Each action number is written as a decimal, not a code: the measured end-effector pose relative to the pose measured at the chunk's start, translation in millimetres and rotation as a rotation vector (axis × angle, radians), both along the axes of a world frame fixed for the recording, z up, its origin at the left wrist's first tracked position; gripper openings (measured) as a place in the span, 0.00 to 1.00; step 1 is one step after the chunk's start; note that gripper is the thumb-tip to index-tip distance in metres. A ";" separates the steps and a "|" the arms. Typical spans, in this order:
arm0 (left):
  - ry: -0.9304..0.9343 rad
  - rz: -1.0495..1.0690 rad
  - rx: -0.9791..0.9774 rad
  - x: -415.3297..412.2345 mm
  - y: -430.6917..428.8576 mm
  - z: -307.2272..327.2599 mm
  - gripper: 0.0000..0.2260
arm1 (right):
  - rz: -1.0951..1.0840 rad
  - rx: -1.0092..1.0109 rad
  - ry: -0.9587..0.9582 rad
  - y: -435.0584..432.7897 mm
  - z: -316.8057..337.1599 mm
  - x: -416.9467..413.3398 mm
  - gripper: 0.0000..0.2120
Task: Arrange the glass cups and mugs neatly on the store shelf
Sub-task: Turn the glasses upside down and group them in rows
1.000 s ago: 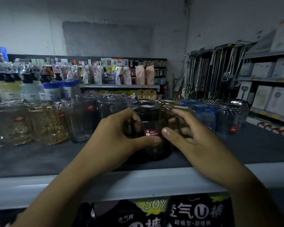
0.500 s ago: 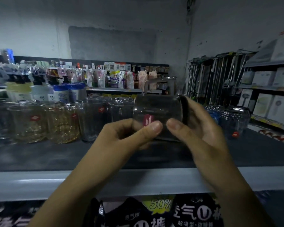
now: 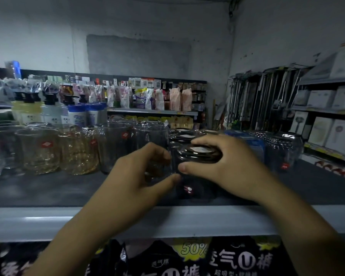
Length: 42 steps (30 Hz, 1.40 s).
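Shelf holds dark glass base-up, right hand gripping.

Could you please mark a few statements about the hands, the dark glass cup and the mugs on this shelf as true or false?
1. The right hand has its grip on the upper end of the dark glass cup. True.
2. The dark glass cup is held up in the air. False: it stands on the dark mat of the shelf.
3. The amber mugs stand to the left of the dark glass cup. True.
4. The left hand lies flat, well away from the cup. False: its fingers are curled and its thumb lies against the cup's side.
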<state>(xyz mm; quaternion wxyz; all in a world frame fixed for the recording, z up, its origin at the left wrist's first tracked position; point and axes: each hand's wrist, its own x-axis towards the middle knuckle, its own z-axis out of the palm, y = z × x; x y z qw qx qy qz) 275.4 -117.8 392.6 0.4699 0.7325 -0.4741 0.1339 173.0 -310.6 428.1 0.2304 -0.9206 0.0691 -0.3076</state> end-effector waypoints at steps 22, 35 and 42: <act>-0.315 0.067 0.006 11.7 -30.0 -4.5 0.24 | 0.138 -0.298 -0.028 -47.8 9.5 38.4 0.26; -0.464 0.215 -0.001 25.5 -7.0 19.4 0.19 | 0.169 -0.167 0.012 -43.6 33.2 51.1 0.17; -0.472 0.216 0.377 69.7 9.0 68.9 0.20 | 0.255 -0.241 0.176 -10.6 61.2 84.5 0.15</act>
